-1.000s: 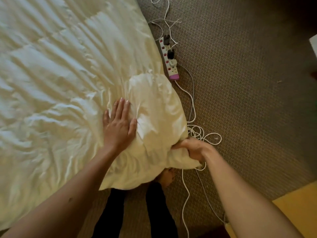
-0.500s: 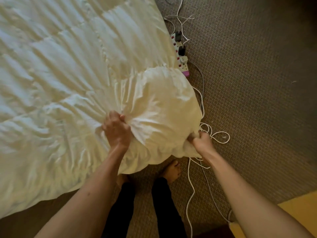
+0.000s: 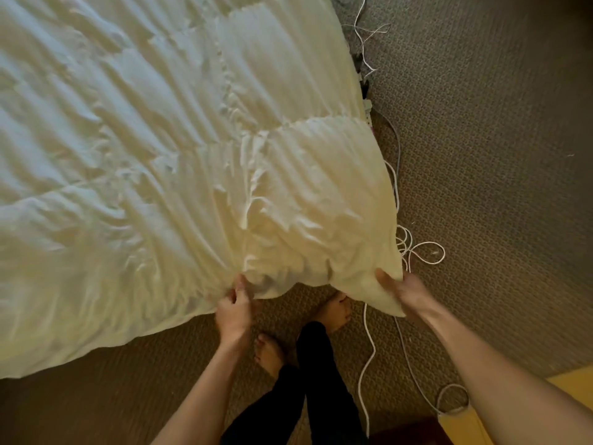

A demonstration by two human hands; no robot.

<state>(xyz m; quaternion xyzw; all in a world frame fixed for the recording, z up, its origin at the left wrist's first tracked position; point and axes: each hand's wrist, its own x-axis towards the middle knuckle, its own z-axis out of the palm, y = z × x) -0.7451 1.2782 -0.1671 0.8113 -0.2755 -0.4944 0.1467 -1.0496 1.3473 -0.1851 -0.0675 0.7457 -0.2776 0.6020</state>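
Moved since half a second ago: both hands, down from the puffed bulge to the near hem. The bulge has flattened, and the duvet's side now covers most of the power strip [image 3: 369,112].

- Item 1, duvet [image 3: 192,155]: cream, quilted, spread wide, with the near edge over the carpet [image 3: 497,187] and the near right corner lifted.
- Item 2, left hand [image 3: 236,308]: fingers [image 3: 240,284] curled, pinching a fold of the hem.
- Item 3, right hand [image 3: 407,292]: thumb on top, the rest beneath, closed round the corner.
- Item 4, white cable [image 3: 426,248]: loose loops just beside that corner.
- Item 5, bare feet [image 3: 333,311]: near the hem, with a cable running past them.

Hazards, as we judge them:
- A tug or shake could catch the loops and drag the strip or loosen its plugs.
- A backward step could snag the cable.
- The left pinch is shallow, so the hem could slip out.
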